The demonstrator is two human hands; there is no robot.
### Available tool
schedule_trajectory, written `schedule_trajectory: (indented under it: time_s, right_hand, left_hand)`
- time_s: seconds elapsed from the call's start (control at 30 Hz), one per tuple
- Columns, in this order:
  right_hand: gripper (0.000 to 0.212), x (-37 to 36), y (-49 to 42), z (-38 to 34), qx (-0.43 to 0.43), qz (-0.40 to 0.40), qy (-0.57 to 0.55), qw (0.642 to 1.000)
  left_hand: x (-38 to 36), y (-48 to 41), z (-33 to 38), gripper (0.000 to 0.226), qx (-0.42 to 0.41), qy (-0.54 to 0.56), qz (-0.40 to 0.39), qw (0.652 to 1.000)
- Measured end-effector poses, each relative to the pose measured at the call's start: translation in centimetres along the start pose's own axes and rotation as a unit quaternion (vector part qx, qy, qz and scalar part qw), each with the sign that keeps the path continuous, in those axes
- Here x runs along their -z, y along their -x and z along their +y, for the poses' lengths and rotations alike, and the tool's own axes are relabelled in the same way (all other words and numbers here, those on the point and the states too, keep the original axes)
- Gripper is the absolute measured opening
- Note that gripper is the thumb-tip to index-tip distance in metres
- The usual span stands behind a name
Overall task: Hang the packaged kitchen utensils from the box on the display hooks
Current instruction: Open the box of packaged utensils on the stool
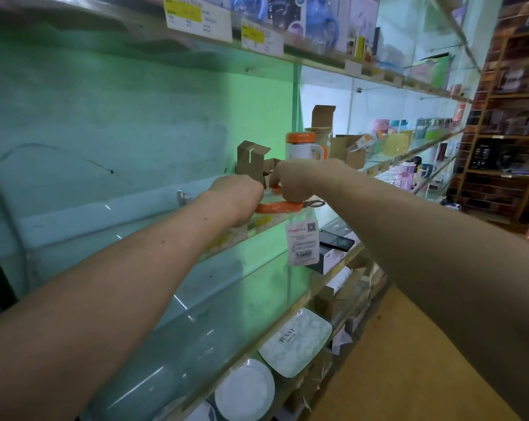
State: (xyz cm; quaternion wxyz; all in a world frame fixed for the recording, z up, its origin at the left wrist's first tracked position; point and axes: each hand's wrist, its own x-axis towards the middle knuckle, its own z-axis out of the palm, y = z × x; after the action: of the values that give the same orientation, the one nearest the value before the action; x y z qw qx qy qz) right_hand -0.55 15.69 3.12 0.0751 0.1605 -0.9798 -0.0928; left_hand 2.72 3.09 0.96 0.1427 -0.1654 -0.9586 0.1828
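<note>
Glass shelves (pixel 226 284) line a green-lit shop wall as a person reaches with both bare arms toward the centre of the frame. The left hand (pixel 239 197) clenches around one end of an orange-handled utensil (pixel 275 207), while the right hand (pixel 296 182) curls over its upper part. A printed tag (pixel 302 244) dangles beneath. Just behind the hands stand an open cardboard box (pixel 252 161) and an orange-lidded mug (pixel 301 144). White plates (pixel 245 390) sit at lower centre.
</note>
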Motion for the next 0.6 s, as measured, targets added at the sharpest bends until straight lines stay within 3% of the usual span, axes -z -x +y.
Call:
schedule_trajectory:
  time_s: [0.2,0.33,0.6]
  right_hand:
    - [0.03,1.7,4.0,3.6,-0.028,0.012,-0.004,1.0]
    - [0.031,2.8,7.6,6.8,-0.054,0.007,0.026,0.998]
    - [0.038,2.3,15.3,14.4,-0.172,-0.038,0.072,0.982]
  left_hand:
    - [3.6,0.3,3.9,0.036,-0.025,0.0,0.046,0.999]
    - [5.7,-0.5,7.4,0.021,-0.041,-0.001,0.072,0.997]
    - [8.8,-2.9,17.5,0.03,-0.118,0.028,0.123,0.985]
